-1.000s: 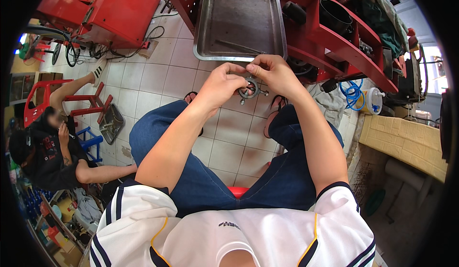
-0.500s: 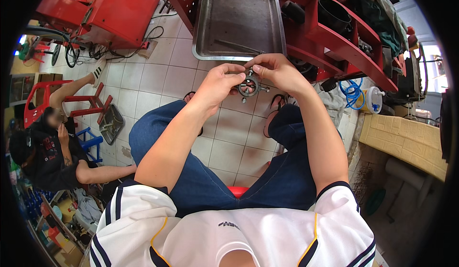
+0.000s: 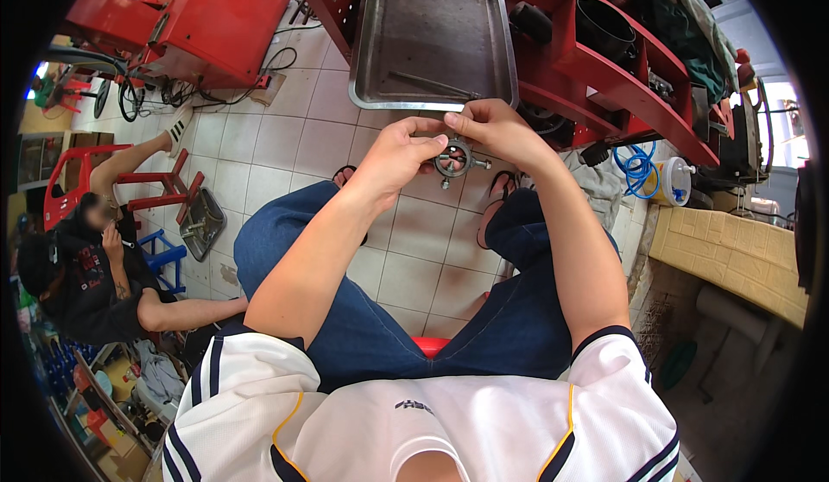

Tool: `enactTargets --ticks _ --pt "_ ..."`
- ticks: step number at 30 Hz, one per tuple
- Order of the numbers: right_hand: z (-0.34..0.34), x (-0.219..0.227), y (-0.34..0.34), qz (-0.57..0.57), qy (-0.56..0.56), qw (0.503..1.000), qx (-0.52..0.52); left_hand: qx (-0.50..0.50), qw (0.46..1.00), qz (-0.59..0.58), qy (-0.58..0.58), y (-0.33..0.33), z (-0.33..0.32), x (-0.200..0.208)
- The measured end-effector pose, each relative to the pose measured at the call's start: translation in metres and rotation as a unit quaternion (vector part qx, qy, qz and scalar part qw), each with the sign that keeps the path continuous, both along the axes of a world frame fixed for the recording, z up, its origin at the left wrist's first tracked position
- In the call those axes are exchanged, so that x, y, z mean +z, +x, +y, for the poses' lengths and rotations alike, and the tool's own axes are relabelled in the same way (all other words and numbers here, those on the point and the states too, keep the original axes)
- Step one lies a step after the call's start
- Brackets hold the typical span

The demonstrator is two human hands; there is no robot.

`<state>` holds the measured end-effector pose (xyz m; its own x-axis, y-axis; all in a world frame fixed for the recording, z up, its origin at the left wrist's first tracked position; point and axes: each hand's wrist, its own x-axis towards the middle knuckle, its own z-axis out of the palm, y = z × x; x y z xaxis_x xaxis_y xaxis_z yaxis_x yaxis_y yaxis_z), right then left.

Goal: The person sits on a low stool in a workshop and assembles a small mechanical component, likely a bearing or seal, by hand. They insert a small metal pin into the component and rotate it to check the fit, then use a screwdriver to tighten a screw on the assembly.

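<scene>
A small round metal ring [image 3: 467,157] with several bolts sticking out from its rim is between my hands, over the tiled floor. My left hand [image 3: 395,156] grips its left side, the thumb lying along the upper left rim. At the top of the ring, my right hand [image 3: 499,133] is closed in a pinch of thumb and forefinger. Those fingertips cover what they pinch, apparently the ring's upper bolt. One bolt points right and another points down toward me.
Just beyond my hands is a metal tray [image 3: 414,42] with a thin rod [image 3: 432,83] in it. Red shelving [image 3: 553,94] stands at the far right, near a blue coiled hose [image 3: 637,171]. A seated person [image 3: 86,266] is on the left, by a small parts tray [image 3: 204,223].
The ring has turned and tilted slightly, its lower bolt shifting a little. My right fingers have drawn closer together at its top. The person at left has moved a hand slightly.
</scene>
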<state>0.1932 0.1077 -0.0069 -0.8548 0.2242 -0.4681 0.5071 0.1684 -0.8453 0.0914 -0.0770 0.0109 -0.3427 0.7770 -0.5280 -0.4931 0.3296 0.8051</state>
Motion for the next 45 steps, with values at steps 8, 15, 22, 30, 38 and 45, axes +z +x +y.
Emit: enactTargets --ticks 8,15,22,30,38,45 --pt "0.003 0.0 0.008 0.13 -0.155 0.979 -0.028 0.005 1.0 0.004 -0.004 -0.002 0.0 -0.006" --pt "0.004 -0.007 0.003 0.079 -0.17 0.982 -0.024 0.004 1.0 -0.003 -0.001 -0.003 -0.001 -0.001" --pt "0.0 -0.014 -0.002 0.027 -0.173 0.983 -0.048 0.001 1.0 -0.009 0.006 -0.003 -0.002 -0.001" --pt "0.002 0.001 0.007 0.108 -0.236 0.963 -0.068 0.005 1.0 -0.016 0.014 -0.004 -0.002 0.006" --pt "-0.002 0.0 0.0 0.06 -0.213 0.973 -0.061 0.008 1.0 -0.011 0.002 -0.003 -0.002 -0.001" --pt "0.004 0.007 0.006 0.056 -0.203 0.977 -0.016 0.005 1.0 -0.022 0.008 -0.001 -0.001 0.007"
